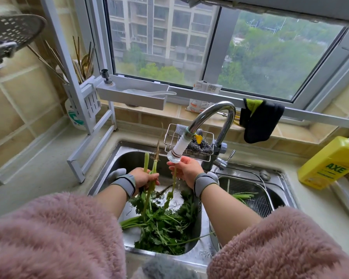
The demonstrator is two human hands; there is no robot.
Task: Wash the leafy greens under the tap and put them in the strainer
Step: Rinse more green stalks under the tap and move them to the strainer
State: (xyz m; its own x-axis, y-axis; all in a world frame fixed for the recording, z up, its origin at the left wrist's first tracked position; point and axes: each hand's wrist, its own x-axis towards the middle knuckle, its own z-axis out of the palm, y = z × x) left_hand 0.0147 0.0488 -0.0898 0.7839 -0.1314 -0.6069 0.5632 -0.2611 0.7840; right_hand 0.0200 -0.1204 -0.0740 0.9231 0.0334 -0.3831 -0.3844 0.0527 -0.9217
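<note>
Left hand: your left hand (pixel 143 178) grips two upright stalks (pixel 151 170) over the sink's (pixel 117 158) back edge.
Right hand: your right hand (pixel 186 170) pinches one stem (pixel 173 178) under the tap (pixel 177 150).
Greens: the leafy greens (pixel 161 222) lie in the sink's front.
Strainer: the strainer (pixel 256 202), in the right basin, holds a few stems.

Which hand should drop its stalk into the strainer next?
Right. The right hand holds a stalk under the tap nozzle, beside the strainer. The left hand grips unrinsed stalks farther away.
</note>
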